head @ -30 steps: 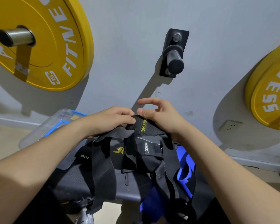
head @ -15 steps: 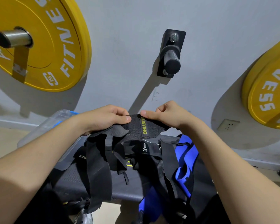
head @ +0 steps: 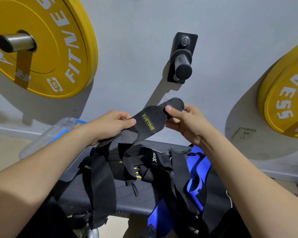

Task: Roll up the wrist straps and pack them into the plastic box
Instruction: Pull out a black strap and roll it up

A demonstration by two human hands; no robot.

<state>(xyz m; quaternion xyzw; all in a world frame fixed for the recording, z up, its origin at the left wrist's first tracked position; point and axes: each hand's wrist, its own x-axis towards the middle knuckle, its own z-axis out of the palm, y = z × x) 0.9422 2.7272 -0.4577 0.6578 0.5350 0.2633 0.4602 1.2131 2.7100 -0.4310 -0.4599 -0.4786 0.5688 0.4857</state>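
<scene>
Bench [head: 79,191] — one strap [head: 150,121] aloft, two hands [head: 110,124] [head: 184,121]

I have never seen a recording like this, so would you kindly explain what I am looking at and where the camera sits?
There is no machine here: the camera is worn on a person's head and looks down at their own bare arms. The left hand and right hand both grip the same black wrist strap labelled XUEYING, held above a dark bench. More black straps and a blue strap lie tangled on the bench. A clear plastic box with blue clips sits at the left. Yellow weight plates hang on the wall behind.
</scene>
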